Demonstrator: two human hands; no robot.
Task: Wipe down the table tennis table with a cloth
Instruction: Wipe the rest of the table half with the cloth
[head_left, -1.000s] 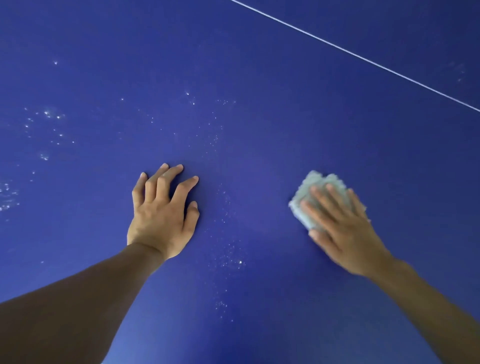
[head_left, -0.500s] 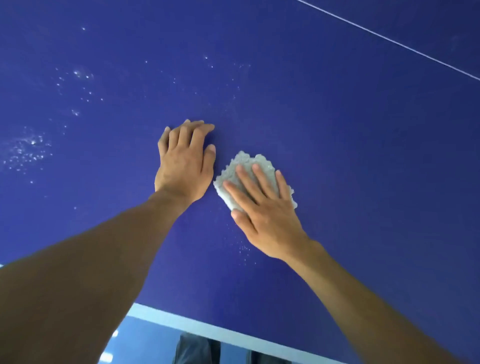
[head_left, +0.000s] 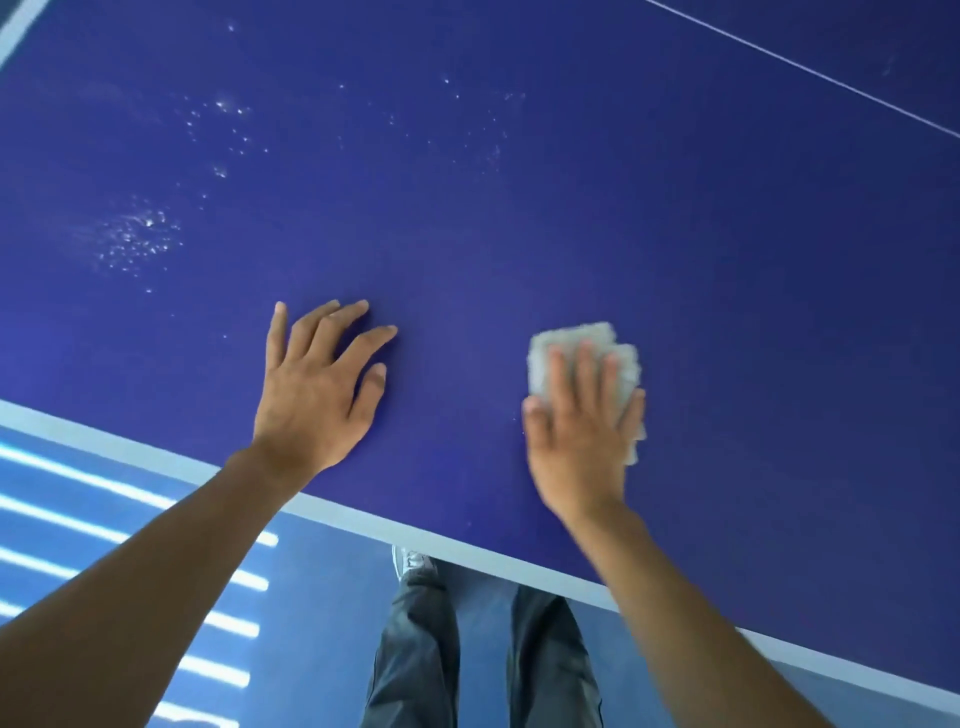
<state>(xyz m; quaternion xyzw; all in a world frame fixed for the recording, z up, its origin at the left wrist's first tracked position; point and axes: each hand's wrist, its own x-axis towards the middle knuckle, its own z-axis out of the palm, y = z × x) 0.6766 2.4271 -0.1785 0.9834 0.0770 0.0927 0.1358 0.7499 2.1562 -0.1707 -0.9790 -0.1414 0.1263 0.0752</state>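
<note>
The blue table tennis table (head_left: 675, 234) fills most of the view. My right hand (head_left: 582, 431) lies flat with straight fingers on a folded pale grey cloth (head_left: 576, 345) and presses it onto the table close to the near edge. The cloth shows beyond my fingertips and at the hand's right side. My left hand (head_left: 317, 384) rests on the bare table to the left of the cloth, fingers spread, holding nothing. White specks and droplets (head_left: 135, 241) dot the surface at the far left and the upper middle.
The table's white near edge line (head_left: 363, 517) runs diagonally from the left down to the lower right. A thin white centre line (head_left: 810, 70) crosses the top right. Below the edge are my dark trousers (head_left: 415, 649), a shoe and a glossy blue floor with light reflections.
My right hand has slid the cloth to the right, away from my left hand. The view has pulled back, so the near edge, floor and legs show more.
</note>
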